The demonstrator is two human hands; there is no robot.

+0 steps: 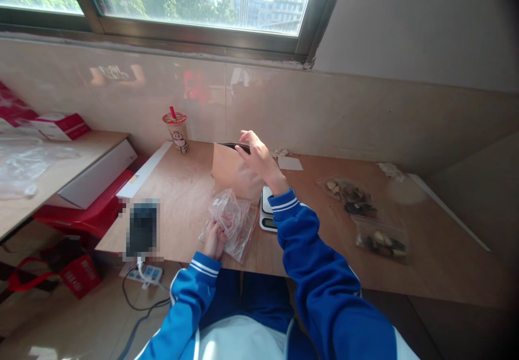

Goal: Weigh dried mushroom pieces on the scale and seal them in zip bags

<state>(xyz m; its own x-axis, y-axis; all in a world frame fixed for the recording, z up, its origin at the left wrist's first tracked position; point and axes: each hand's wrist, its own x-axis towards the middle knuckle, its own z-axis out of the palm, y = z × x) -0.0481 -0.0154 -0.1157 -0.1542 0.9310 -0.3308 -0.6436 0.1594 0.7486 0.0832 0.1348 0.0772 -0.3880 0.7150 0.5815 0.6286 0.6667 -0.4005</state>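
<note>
My left hand (pixel 214 239) is closed on a clear plastic bag (pixel 225 210), whose upper part puffs open above the fingers. More flat clear zip bags (pixel 242 239) lie beneath it near the table's front edge. My right hand (pixel 258 157) is raised at the mouth of a brown paper bag (pixel 233 168), its fingers apart and the bag's dark opening just beside them. I see nothing held in it. A white kitchen scale (pixel 268 224) with a small display sits below the right wrist, partly covered by the sleeve and the paper bag.
To the right lie several clear bags of dried pieces (pixel 383 241). A drink cup (pixel 178 133) with a red straw stands at the back left. A blurred-out dark object (pixel 141 227) is at the left edge, with a power strip (pixel 148 273) below. White paper (pixel 290 163) lies behind the scale.
</note>
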